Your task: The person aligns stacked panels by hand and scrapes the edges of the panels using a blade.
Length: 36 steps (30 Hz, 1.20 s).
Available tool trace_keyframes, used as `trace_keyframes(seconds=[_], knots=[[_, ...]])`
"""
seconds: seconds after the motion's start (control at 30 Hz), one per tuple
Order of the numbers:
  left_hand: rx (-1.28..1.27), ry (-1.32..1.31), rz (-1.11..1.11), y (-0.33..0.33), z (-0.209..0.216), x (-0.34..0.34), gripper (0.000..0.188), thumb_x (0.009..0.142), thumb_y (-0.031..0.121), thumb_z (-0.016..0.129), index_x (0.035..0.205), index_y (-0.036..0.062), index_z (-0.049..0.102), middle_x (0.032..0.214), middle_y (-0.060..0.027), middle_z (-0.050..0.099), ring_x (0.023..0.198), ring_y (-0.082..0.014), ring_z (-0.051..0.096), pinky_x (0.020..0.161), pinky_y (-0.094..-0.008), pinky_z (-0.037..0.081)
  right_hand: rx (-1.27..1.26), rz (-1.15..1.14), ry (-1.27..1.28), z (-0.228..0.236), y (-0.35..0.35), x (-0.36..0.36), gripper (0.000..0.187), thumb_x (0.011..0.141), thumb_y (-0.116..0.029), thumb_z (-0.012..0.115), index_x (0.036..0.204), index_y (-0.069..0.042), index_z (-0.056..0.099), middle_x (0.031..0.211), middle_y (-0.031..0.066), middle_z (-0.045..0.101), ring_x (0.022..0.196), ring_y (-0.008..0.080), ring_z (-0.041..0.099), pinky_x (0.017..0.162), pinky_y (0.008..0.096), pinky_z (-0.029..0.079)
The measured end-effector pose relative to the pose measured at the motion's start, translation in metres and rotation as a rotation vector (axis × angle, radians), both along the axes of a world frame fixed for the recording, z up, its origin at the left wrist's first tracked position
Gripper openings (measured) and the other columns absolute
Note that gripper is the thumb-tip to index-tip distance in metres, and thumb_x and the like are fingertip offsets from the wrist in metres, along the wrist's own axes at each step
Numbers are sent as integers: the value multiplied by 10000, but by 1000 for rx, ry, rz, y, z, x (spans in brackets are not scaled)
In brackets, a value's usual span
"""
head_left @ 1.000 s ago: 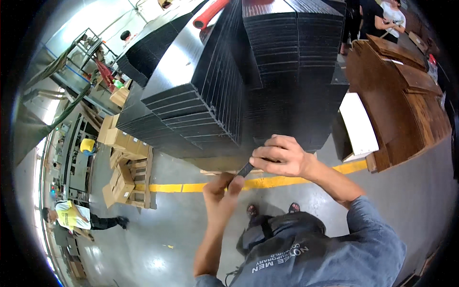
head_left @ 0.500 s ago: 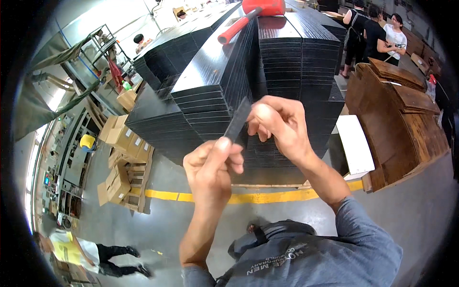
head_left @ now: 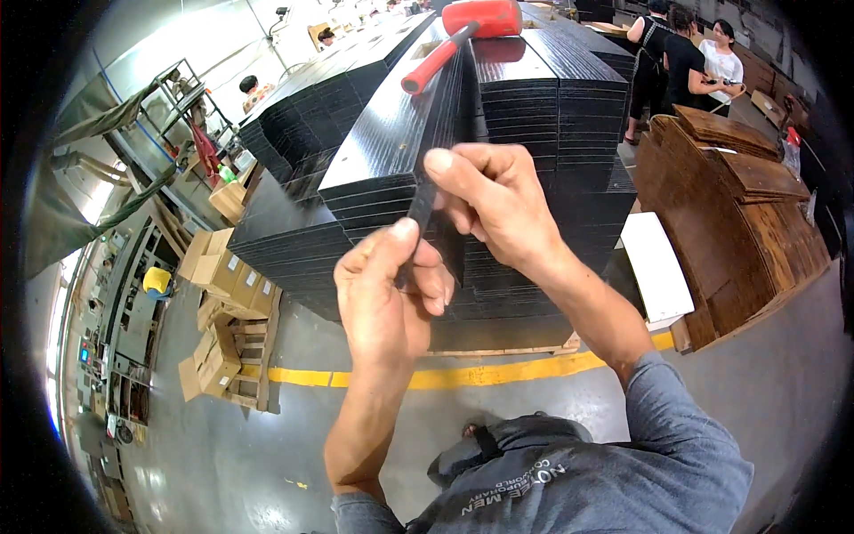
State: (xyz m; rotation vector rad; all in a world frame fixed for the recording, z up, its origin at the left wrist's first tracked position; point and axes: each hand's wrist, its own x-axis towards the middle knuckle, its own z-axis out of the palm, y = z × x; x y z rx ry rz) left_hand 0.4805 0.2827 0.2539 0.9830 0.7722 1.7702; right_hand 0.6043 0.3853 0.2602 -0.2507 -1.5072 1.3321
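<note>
Between my two hands is a thin, dark, flat strip point(head_left: 421, 206), tilted with its upper end leaning right. My left hand point(head_left: 382, 280) pinches its lower part between thumb and curled fingers. The thumb of my right hand point(head_left: 503, 203) presses at the upper end, with the fingers bent behind it, so that end is mostly hidden. Just beyond my hands stand stacks of black boards point(head_left: 374, 147), their layered edges toward me. A mallet point(head_left: 480, 20) with a red head and a red and black handle lies on top of them.
Brown wooden panels point(head_left: 712, 240) lean at the right beside a white board point(head_left: 656, 267). Cardboard boxes point(head_left: 233, 278) sit on a pallet at the left. A yellow line point(head_left: 480, 375) crosses the floor in front of me. Several people point(head_left: 685, 67) stand at the far right.
My right hand has come in from beside the strip to grip its upper end. The strip has turned steeper and shifted slightly left. A person at the lower left has left the view.
</note>
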Motion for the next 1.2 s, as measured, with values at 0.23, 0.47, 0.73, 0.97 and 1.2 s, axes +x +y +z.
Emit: trace_keyframes(seconds=[0.23,0.47,0.73,0.97,1.2], knots=[[9,-8,-17,-5,-13,-1,320,983,196,613,741,-10,643,543,-83,545,440,-159,478,455,-286,399,-93,43,9,-9,-3,-3,433,978,-338,620,690,-17,656,526,-5,544,440,30,441,396,217,283],[-130,-26,51,-19,-55,12,343,972,228,623,732,-17,629,566,-76,528,487,-149,474,479,-272,365,-125,-3,-71,-57,-13,0,448,988,-311,615,669,3,632,550,8,560,486,53,475,452,239,358],[62,-1,90,-12,-28,13,342,987,215,621,734,-16,637,552,-73,536,463,-148,485,456,-267,384,-5,28,-17,-14,-11,2,444,973,-344,611,676,-15,636,527,-9,537,467,48,459,433,231,307],[-189,0,128,-11,-65,18,324,966,220,648,742,-15,643,556,-62,539,466,-143,489,451,-260,365,-185,9,-38,-73,-6,1,442,992,-304,608,658,-15,619,525,-9,526,468,51,443,443,246,335],[55,44,133,4,-36,12,336,981,208,623,717,0,630,546,-64,528,453,-132,472,439,-253,349,25,-27,-1,-22,3,1,459,986,-324,617,667,5,631,527,4,539,483,57,477,454,252,359]])
